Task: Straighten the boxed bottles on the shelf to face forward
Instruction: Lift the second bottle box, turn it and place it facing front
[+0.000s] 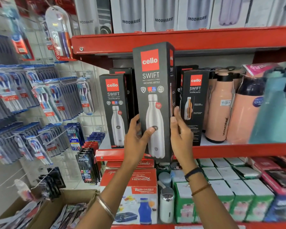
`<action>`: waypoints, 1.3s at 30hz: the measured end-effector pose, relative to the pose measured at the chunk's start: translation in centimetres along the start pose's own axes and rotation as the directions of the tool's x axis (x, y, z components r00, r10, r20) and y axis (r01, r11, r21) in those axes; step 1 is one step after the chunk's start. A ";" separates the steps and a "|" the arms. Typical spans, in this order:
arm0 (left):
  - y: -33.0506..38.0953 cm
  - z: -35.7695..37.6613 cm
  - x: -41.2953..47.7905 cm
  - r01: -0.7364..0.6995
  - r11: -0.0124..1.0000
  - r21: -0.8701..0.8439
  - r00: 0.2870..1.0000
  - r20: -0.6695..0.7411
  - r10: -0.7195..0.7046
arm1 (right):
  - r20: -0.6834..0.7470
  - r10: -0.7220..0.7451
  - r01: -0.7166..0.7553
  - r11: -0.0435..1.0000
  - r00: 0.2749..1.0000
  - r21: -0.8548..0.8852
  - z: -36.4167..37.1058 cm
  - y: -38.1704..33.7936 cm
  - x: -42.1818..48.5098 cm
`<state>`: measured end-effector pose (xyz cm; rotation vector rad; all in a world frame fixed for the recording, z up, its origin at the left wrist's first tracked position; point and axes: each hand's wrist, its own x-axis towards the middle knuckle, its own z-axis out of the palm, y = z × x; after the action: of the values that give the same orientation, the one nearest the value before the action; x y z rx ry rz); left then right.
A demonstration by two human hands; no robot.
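So the tall cello box (153,103) is held out in front of the red shelf (238,150), upright with its long axis vertical and its printed front already facing the camera, so the thing that matters for the next move is the gap behind it. The box sits forward of the shelf's front lip, its bottom edge hanging just below that lip, and the open slot is straight back from it, between the left box (113,111) and the right box (194,103). Left hand (135,139) is clamped on the box's lower left edge with the thumb across the front, over the bottle picture. Right hand (180,133) is pressed flat along the lower right side, fingers pointing up, so both are gripping it and about equally near. My guess is it needs a little lift and a straight push back into the slot. The left box already faces forward. The right box, just right of the held one, looks turned, showing a different panel with small text, so I'd say that's one left to fix. More dark boxes stand behind both, which could limit how deep the held one goes. Further right of the held box are peach flasks (219,109) and a teal bottle (276,113), well clear of the slot. Overhead shelf (188,38) is close above the box top, so careful lifting.
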<state>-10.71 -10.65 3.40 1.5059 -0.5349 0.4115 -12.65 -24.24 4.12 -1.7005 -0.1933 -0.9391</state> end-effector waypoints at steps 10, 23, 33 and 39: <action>-3.1 1.0 3.1 -0.064 0.990 0.128 0.994 -0.075 0.074 | 0.161 -0.028 0.044 0.994 0.987 -0.097 0.1 3.0 3.3; -7.6 1.8 6.9 0.017 0.976 0.216 0.995 -0.099 0.005 | 0.119 0.101 -0.090 0.991 0.988 -0.096 2.6 7.8 6.0; -9.3 1.9 7.7 0.078 0.905 0.418 0.993 -0.118 -0.031 | 0.125 0.150 -0.141 0.987 0.981 -0.076 4.3 10.8 6.3; -9.8 1.9 7.9 0.107 0.854 0.509 0.994 -0.085 -0.074 | 0.070 0.158 -0.146 0.977 0.985 -0.156 4.9 10.6 6.2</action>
<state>1.19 -13.47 -0.18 2.0176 -0.3103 0.5555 -0.21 -25.81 0.10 -1.8668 -0.0455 -0.7866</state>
